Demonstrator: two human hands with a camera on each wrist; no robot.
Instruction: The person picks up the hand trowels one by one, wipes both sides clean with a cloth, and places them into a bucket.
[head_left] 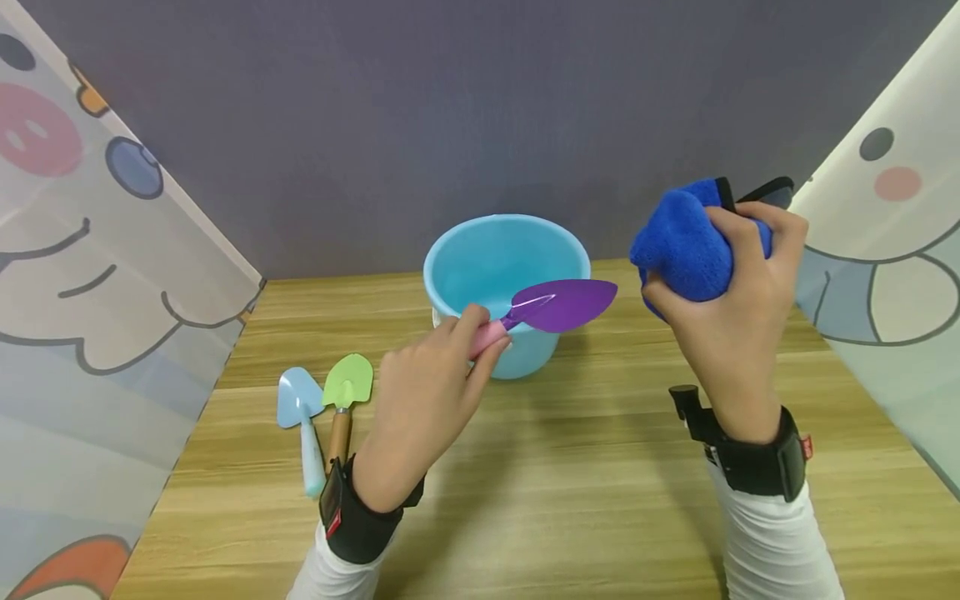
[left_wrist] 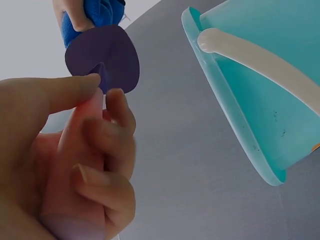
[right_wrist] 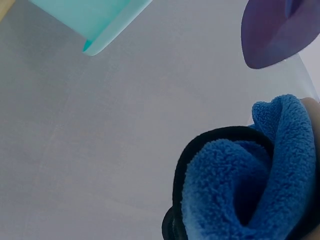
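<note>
My left hand (head_left: 427, 400) grips the pink handle of a small trowel (head_left: 566, 305) with a purple blade. In the head view the blade points right, in front of and above the rim of a light blue bucket (head_left: 517, 354). The left wrist view shows fingers and thumb wrapped round the handle. My right hand (head_left: 750, 308) holds a bunched blue cloth (head_left: 686, 250) with black edging, raised to the right of the blade and apart from it. In the right wrist view the folded cloth (right_wrist: 215, 185) hides most of that hand.
On the wooden table (head_left: 570, 517), a light blue trowel (head_left: 300, 400) and a green trowel (head_left: 348, 382) with a wooden handle lie at the left. A grey panel (head_left: 337, 125) stands behind the bucket. Cartoon-printed panels (head_left: 90, 333) flank both sides. The bucket has a white handle (left_wrist: 260, 62).
</note>
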